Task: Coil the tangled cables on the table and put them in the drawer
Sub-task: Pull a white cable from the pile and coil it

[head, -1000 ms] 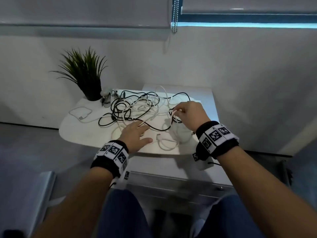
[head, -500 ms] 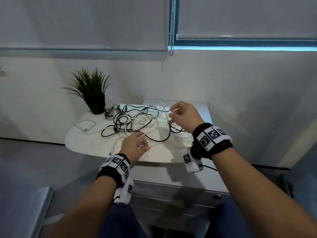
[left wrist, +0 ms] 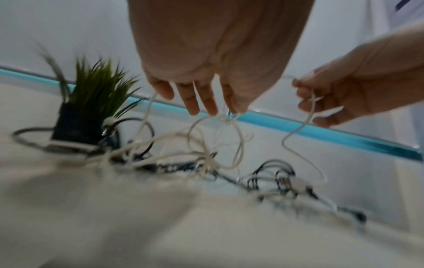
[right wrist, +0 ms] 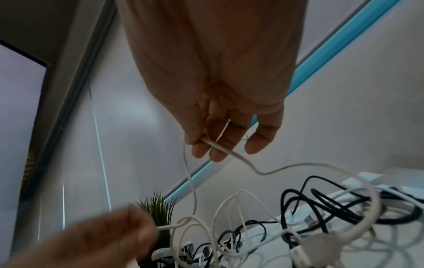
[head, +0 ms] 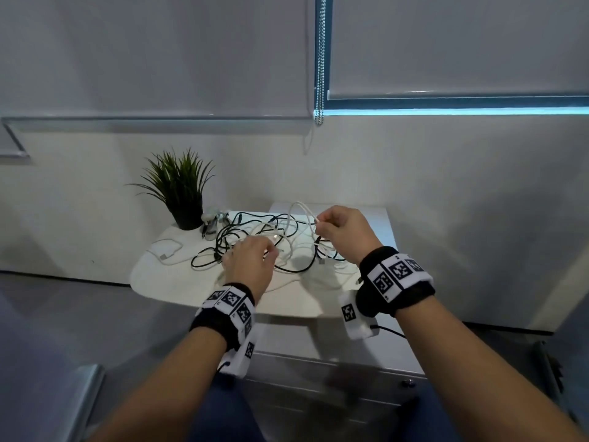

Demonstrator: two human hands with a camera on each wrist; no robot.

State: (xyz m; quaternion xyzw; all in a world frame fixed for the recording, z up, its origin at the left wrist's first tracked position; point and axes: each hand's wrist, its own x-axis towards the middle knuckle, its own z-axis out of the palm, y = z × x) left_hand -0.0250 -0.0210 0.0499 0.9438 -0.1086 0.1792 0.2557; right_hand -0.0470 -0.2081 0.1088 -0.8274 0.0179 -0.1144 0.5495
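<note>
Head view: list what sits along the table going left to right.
small white coiled cable → potted plant → left hand → right hand, pinching a white cable

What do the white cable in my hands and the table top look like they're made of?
White cable: seems a soft plastic or rubber jacket, smooth and matte, since it bends in loose loops between the right hand and left hand. Table top: white, faintly glossy, likely laminate or painted board; can't tell which.

My arms are bare. Each wrist wears a black band with white tags printed in black square codes, a white camera box beneath. Dark blue trousers.
</note>
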